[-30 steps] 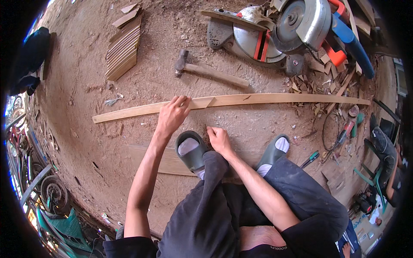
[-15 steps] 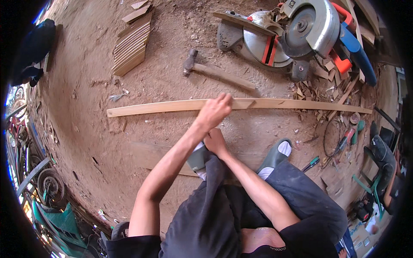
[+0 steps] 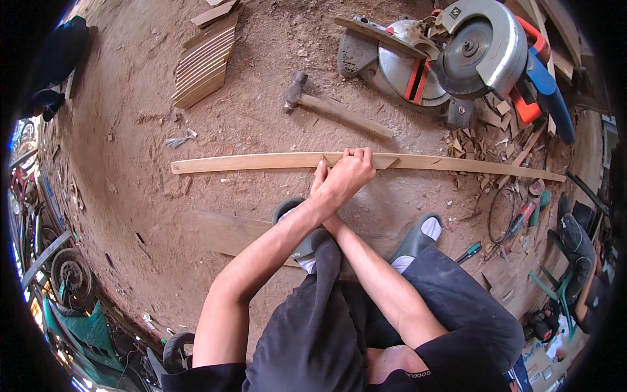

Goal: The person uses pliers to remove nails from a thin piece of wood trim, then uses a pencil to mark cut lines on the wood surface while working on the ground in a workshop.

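Observation:
A long, thin wooden strip (image 3: 248, 163) lies crosswise on the dirt floor in front of me. On its middle sits a short wooden piece with a slanted end (image 3: 386, 162). My left hand (image 3: 353, 171) is closed over this short piece, knuckles up, pressing it along the strip. My arms cross: my right hand (image 3: 320, 181) comes from below and sits just left of the left hand, its thumb up against the strip's edge. Most of the right fingers are hidden behind the left wrist. A hammer (image 3: 339, 116) with a wooden handle lies just beyond the strip.
A miter saw (image 3: 467, 52) stands at far right, with wood offcuts (image 3: 467, 144) beside it. Slant-cut wooden pieces (image 3: 206, 62) are stacked at far left. A flat board (image 3: 235, 232) lies by my left shoe. A green-handled tool (image 3: 469, 251) lies near my right shoe.
My left hand has slid right along the strip onto the short piece. My right hand has risen from near my knee to the strip's near edge.

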The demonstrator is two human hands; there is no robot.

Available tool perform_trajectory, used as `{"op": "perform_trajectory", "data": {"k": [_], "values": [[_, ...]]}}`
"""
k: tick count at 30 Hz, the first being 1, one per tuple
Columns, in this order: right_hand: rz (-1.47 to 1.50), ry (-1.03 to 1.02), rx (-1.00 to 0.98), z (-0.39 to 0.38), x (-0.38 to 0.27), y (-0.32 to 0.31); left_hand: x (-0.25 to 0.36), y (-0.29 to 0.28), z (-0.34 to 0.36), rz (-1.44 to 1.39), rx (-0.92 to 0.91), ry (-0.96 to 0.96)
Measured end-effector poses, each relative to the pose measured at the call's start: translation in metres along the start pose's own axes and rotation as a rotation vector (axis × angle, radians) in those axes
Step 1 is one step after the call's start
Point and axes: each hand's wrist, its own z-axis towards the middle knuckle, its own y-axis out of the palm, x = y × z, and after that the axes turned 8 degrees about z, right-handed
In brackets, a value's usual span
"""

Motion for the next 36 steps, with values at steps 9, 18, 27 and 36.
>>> {"op": "perform_trajectory", "data": {"k": [9,18,27,36], "values": [[-0.001,-0.016,-0.003,0.002,0.002,0.0,0.004,0.004,0.0,0.088,-0.012,0.0],[0.027,-0.024,-0.028,0.0,0.004,-0.007,-0.007,-0.007,-0.003,0.118,-0.057,0.022],[0.223,-0.071,-0.276,-0.038,0.06,-0.012,-0.007,0.01,0.004,-0.363,0.004,-0.039],[-0.142,0.101,-0.427,-0.047,-0.052,-0.055,-0.043,0.039,-0.06,-0.52,0.213,-0.283]]}}
